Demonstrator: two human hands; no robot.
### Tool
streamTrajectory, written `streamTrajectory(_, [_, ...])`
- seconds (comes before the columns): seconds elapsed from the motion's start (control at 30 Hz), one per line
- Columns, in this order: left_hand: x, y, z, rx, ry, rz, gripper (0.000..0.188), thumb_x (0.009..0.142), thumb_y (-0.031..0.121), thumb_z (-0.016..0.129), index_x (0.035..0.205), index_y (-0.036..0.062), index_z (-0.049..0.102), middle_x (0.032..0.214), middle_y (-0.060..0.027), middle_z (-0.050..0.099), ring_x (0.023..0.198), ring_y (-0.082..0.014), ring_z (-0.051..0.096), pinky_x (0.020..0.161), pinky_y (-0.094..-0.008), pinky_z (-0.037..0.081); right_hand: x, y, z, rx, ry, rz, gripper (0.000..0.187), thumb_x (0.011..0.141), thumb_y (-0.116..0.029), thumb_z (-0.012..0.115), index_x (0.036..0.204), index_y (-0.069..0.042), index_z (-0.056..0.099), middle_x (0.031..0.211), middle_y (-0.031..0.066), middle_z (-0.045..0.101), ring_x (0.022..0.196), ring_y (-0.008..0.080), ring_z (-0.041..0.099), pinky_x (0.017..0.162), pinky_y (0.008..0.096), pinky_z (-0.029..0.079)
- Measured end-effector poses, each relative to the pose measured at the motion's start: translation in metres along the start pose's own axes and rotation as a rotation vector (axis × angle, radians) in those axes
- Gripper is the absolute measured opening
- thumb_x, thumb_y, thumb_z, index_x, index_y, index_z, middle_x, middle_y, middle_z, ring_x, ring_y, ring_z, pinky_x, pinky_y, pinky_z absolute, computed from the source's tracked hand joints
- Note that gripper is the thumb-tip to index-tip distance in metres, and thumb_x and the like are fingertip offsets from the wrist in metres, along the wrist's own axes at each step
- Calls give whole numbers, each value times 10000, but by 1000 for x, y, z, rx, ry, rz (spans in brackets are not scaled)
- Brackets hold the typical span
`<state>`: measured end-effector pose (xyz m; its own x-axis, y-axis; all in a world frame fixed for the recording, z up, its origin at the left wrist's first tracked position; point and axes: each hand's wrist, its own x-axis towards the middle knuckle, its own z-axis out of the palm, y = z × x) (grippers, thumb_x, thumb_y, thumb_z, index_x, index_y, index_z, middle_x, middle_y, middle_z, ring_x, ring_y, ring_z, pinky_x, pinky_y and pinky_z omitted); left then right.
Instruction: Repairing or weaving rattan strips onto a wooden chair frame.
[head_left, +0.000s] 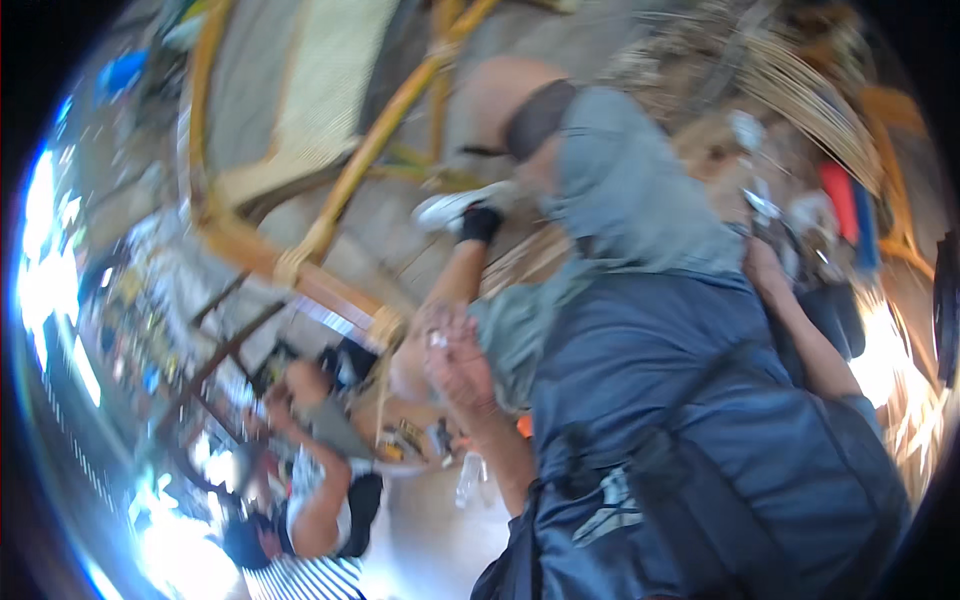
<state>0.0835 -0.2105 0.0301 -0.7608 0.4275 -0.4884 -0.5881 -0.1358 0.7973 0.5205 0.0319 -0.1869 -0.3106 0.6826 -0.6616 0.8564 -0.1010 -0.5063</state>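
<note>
My left hand (462, 365) is beside my bent knee, its fingers curled, with a small whitish spot between or on them; blur hides what it is. Just past that hand is the bound lower corner of a yellow-brown cane furniture frame (345, 300), with a woven pale panel (325, 90) farther off. My right hand (768, 272) reaches down at my right side, by a shiny metallic thing (762, 203) and dark items. Its fingers are smeared and partly hidden, so a grip cannot be made out.
At the lower left another person (320, 490) sits bent over dark bars. A clear bottle (468, 480) and small tools (408, 437) lie nearby. Cane strips (810, 100) are heaped at the far right, near a red object (838, 200) and a blue one (865, 235).
</note>
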Motion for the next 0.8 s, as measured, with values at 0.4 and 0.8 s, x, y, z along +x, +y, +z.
streamTrajectory(0.4, [18,56,45,-452,177,552,397,911,291,316,1105,5,509,1167,-123,520,1124,-251,463,1005,-455,317,-12,-203,-91,508,362,-183,299,926,-357,404,842,-87,503,640,-16,453,545,66,418,491,202,315])
streamTrajectory(0.8, [24,78,28,-924,150,269,202,832,136,380,635,108,416,557,-6,394,540,-178,370,671,-336,381,-49,-414,-67,-53,-730,-636,247,834,-263,540,839,-21,493,657,80,483,650,182,489,604,311,407])
